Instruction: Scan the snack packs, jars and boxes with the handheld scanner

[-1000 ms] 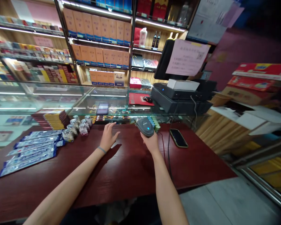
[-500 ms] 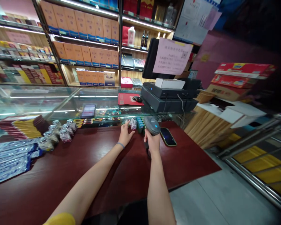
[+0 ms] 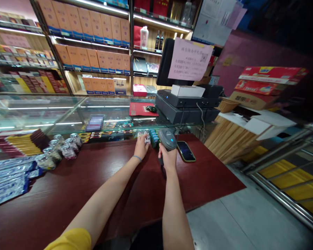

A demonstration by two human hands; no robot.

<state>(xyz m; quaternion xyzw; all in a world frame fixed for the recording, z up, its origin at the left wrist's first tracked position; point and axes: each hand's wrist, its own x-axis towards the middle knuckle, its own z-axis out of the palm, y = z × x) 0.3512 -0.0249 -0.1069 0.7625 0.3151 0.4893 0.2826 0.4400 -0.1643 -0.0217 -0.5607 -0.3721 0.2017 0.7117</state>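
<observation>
My right hand [image 3: 169, 158] is wrapped round the handle of a dark grey barcode scanner [image 3: 168, 139], whose blue light is lit. To its left, my left hand [image 3: 141, 148] closes its fingers on a small silver-lidded glass jar [image 3: 147, 137]; part of the jar is hidden behind the hand. Another such jar [image 3: 140, 133] stands just beyond the fingers. Between the two hands is a row of small green containers [image 3: 153, 137]. A phone [image 3: 186, 151] lies flat to the right of the scanner. Several more silver-lidded jars [image 3: 68, 151] stand in rows at the left.
Blue-and-white packets [image 3: 9, 180] and stacked red and yellow boxes [image 3: 23, 143] lie on the dark red counter [image 3: 94, 180] at left. Behind it runs a glass display case [image 3: 114, 111]. A monitor with a pink notice [image 3: 190, 59] stands over a dark cash drawer [image 3: 182, 109].
My left hand has moved slightly right and forward, and its fingers have closed round the jar. The scanner stays in my right hand. The view has shifted slightly.
</observation>
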